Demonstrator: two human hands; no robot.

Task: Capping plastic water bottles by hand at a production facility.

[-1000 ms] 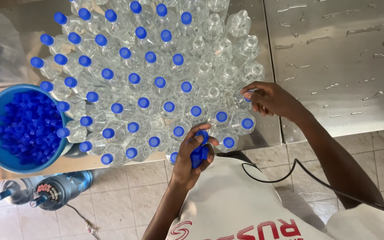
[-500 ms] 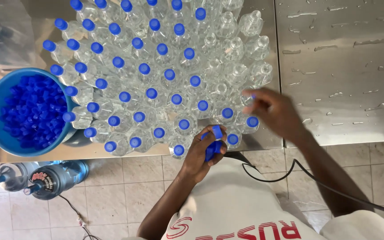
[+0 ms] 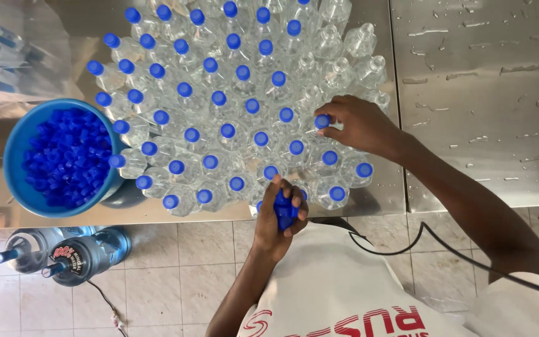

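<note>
The fingertips of the right hand (image 3: pixel 360 128) pinch a small round blue plastic cap (image 3: pixel 322 121) and press it on the neck of one clear plastic bottle, right of the centre of the frame; the fingers are bent and closed on this cap. The left hand (image 3: pixel 276 218), lower in the middle of the frame, is clenched around a handful of blue caps (image 3: pixel 284 209), which show between the curled fingers. Around both hands stands a dense cluster of clear plastic bottles (image 3: pixel 232 106), seen from above, smooth and transparent, most of them already with a blue cap. A few uncapped bottles (image 3: pixel 350 56) with open round mouths stand at the upper right edge of the cluster. All of them rest on a shiny metal table (image 3: pixel 481 93) with drops of water on its surface. At the left a round blue plastic bowl (image 3: pixel 17 146) is full of loose blue caps. On the tiled floor at the lower left lie two large bluish water bottles (image 3: pixel 63 249). A thin black cable (image 3: pixel 444 246) runs across the person's white shirt (image 3: pixel 344 293).
</note>
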